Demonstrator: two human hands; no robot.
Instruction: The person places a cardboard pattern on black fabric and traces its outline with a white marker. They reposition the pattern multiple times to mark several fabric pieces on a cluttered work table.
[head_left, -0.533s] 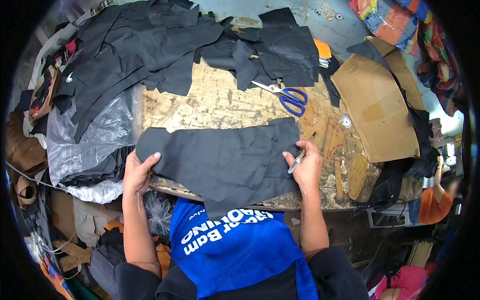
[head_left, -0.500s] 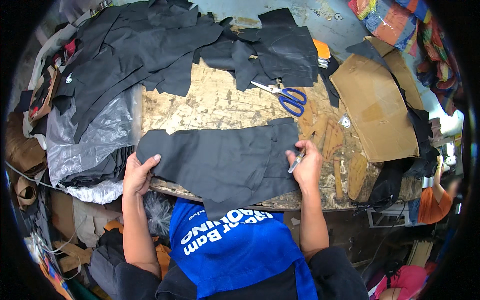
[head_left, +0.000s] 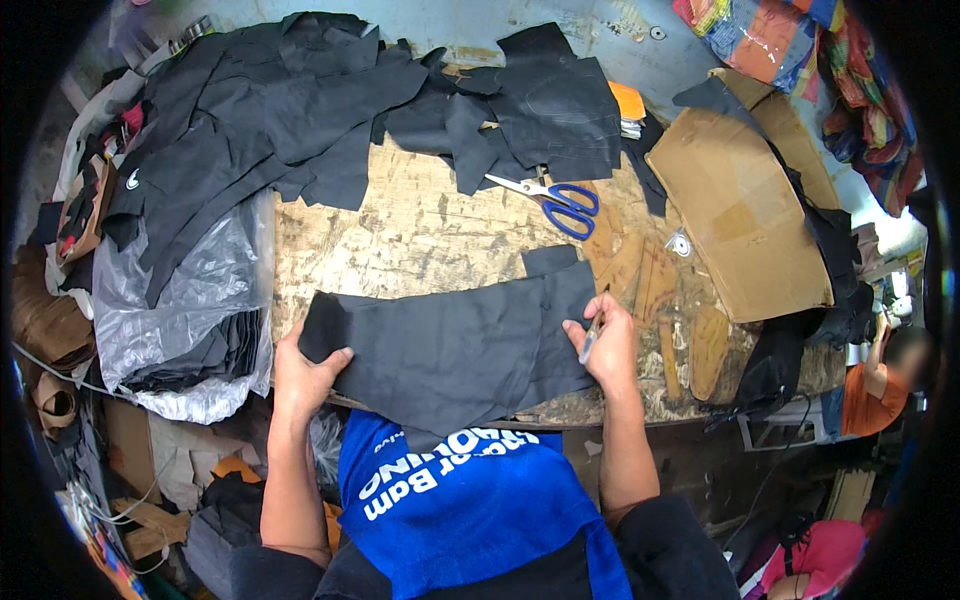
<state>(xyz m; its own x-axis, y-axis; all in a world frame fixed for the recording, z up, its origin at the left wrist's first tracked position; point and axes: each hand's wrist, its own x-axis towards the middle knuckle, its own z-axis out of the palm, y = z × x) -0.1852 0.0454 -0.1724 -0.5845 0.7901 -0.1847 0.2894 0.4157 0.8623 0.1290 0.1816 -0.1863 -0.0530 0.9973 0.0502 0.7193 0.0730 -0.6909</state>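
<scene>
A cut piece of black fabric [head_left: 455,345] lies flat on the worn wooden table [head_left: 420,225] near its front edge. My left hand [head_left: 305,370] rests on the fabric's left end, with the thumb on top. My right hand [head_left: 605,345] presses the right end and holds a thin pale marking stick [head_left: 590,340] between its fingers. A small square flap of the fabric sticks up at the top right.
Blue-handled scissors [head_left: 555,200] lie behind the fabric. Heaps of black fabric pieces [head_left: 290,100] cover the table's back and left. A plastic bag [head_left: 180,320] with dark cloth lies at the left, cardboard sheets [head_left: 740,210] at the right. Another person [head_left: 880,380] is at the far right.
Both hands have shifted slightly on the fabric, which lies a little smoother; otherwise nothing has moved.
</scene>
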